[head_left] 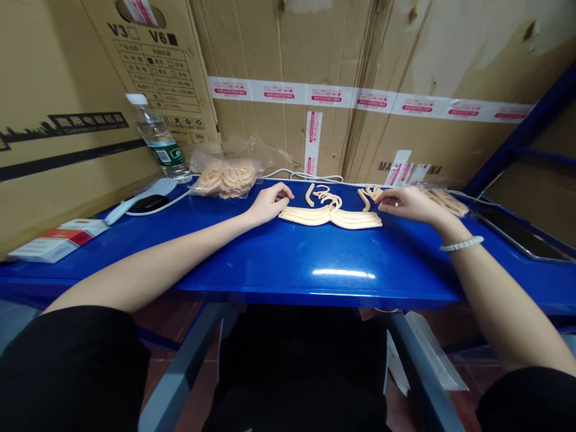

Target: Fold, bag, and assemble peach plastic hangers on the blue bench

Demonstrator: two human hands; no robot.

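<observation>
A flat stack of cream-coloured curved plastic strips (pixel 330 218) lies on the blue table (pixel 288 264). My left hand (pixel 267 204) rests at the stack's left end, fingers curled, fingertips touching the strips. My right hand (pixel 405 204) lies at the right end with its fingers pinched on a strip. Several loose hook-shaped pieces (pixel 321 193) lie just behind the stack. A further heap of the same pieces (pixel 443 200) lies beyond my right hand.
A clear bag of coiled cream pieces (pixel 227 175) and a water bottle (pixel 157 139) stand at the back left. A white handheld device with cable (pixel 140 201), a small box (pixel 58 239) and a dark tablet (pixel 522 234) are also there. Cardboard boxes (pixel 360 78) wall the back.
</observation>
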